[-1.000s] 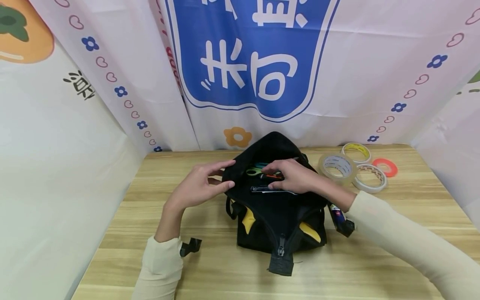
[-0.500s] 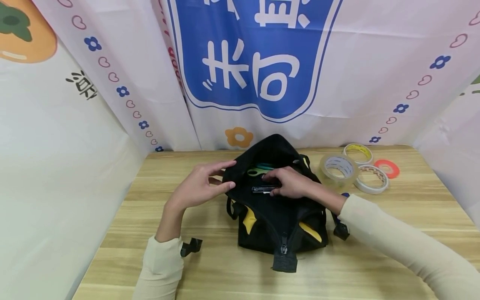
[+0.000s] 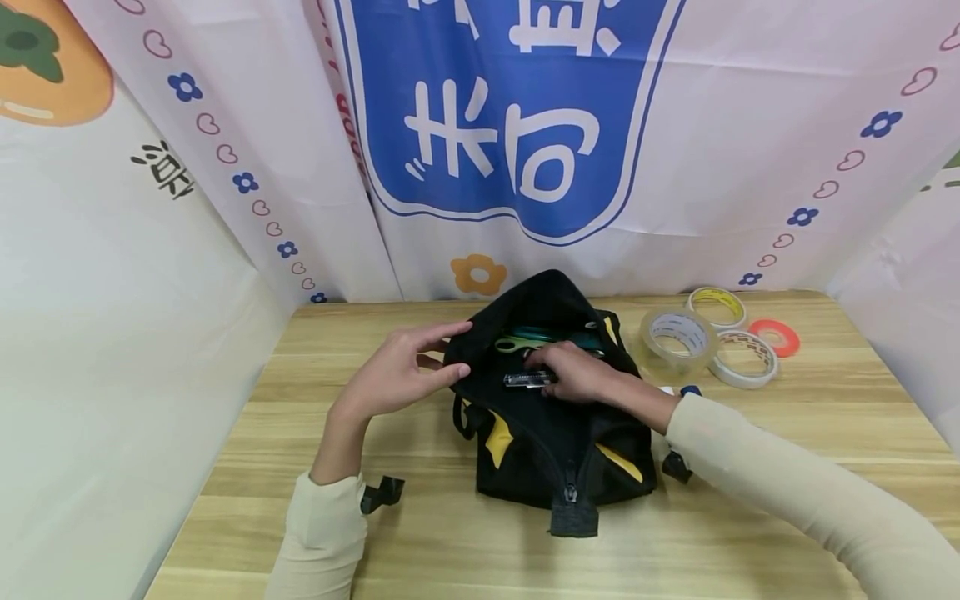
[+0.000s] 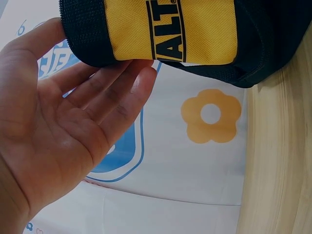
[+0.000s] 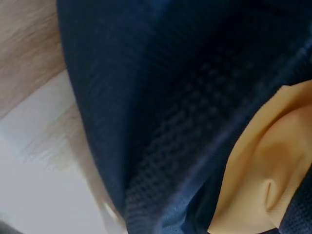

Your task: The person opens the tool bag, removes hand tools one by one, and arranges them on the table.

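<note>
The black bag [image 3: 558, 429] is pinched at one edge by the left hand [image 3: 397, 367], presumably to spread its mouth; inside the bag, a dark tool [image 3: 519, 380] is reached by the right hand [image 3: 579, 373], though whether gripped cannot be told

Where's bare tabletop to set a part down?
Free: the table in front of the black bag, between left sleeve and right sleeve; also left of the left hand. Crowded: right of the bag, where tape rolls cluster.
</note>
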Motion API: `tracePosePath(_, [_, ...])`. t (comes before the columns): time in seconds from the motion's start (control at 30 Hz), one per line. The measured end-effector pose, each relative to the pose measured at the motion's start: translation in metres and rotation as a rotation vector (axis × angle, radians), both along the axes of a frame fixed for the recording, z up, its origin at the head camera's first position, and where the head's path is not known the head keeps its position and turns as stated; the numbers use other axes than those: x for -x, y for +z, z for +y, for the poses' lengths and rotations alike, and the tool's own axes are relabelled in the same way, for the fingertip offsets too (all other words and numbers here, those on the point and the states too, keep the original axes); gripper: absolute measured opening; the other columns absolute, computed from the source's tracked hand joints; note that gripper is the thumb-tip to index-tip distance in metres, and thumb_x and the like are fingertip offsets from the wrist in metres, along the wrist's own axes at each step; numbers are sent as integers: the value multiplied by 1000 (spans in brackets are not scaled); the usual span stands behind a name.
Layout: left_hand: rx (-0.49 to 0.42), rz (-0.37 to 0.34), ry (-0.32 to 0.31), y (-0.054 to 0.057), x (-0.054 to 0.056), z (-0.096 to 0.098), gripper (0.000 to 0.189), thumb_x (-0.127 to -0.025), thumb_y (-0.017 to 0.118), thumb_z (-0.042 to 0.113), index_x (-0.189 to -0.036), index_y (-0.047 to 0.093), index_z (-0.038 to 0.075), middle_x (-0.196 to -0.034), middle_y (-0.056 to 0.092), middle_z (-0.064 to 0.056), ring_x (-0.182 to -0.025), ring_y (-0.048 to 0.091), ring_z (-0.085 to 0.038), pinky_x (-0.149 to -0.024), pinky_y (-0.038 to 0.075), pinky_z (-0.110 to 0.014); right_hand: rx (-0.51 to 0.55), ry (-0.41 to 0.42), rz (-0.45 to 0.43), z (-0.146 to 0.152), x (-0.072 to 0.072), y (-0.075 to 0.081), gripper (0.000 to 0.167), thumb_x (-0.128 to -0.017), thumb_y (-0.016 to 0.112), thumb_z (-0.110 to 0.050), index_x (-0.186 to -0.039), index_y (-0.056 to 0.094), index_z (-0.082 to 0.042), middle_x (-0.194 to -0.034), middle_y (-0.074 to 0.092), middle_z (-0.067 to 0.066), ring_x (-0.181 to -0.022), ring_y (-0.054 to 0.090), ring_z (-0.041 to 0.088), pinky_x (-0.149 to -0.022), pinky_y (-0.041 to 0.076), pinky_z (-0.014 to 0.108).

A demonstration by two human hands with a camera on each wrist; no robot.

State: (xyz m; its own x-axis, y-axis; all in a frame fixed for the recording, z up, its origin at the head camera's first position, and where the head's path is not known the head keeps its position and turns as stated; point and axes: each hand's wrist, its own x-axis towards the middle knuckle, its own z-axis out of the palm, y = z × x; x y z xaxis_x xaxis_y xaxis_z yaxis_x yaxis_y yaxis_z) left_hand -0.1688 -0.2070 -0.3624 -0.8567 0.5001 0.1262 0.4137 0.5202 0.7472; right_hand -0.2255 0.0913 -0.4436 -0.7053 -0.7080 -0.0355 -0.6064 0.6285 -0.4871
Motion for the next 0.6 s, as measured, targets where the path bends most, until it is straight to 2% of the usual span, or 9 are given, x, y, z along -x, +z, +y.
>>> tracePosePath(0.13, [7, 7, -2, 1, 0, 0, 56, -100, 78, 18, -152, 61, 7, -154, 62, -16, -124, 72, -37, -97, 65, -49, 16, 9, 33, -1, 0, -1, 35, -94, 78, -1, -129, 74, -1, -138, 71, 18, -129, 67, 37, -109, 57, 52])
tracePosePath(0.27, [9, 2, -1, 1, -1, 0, 56, -100, 78, 18, -153, 61, 7, -154, 62, -16, -125, 72, -36, -97, 65, -47, 72, -1, 50, -1, -3, 5, 33, -94, 78, -2, -127, 76, -3, -130, 75, 14, -121, 70, 32, -103, 60, 49])
tracePosePath(0.47, [2, -6, -1, 2, -1, 0, 57, -100, 77, 18, -153, 60, 7, -154, 62, -16, -124, 72, -36, -98, 65, -49, 188, -65, 68, 3, -12, 27, 33, -97, 79, -9, -130, 75, -6, -113, 74, 8, -98, 67, 20, -87, 59, 40])
tracePosePath(0.6, [0, -6, -2, 2, 0, 1, 56, -100, 77, 18, -153, 60, 7, -154, 62, -16, -124, 72, -36, -98, 65, -48, 282, -108, 81, 8, -21, 41, 36, -98, 80, -12, -133, 74, -9, -116, 74, 7, -100, 68, 18, -88, 60, 38])
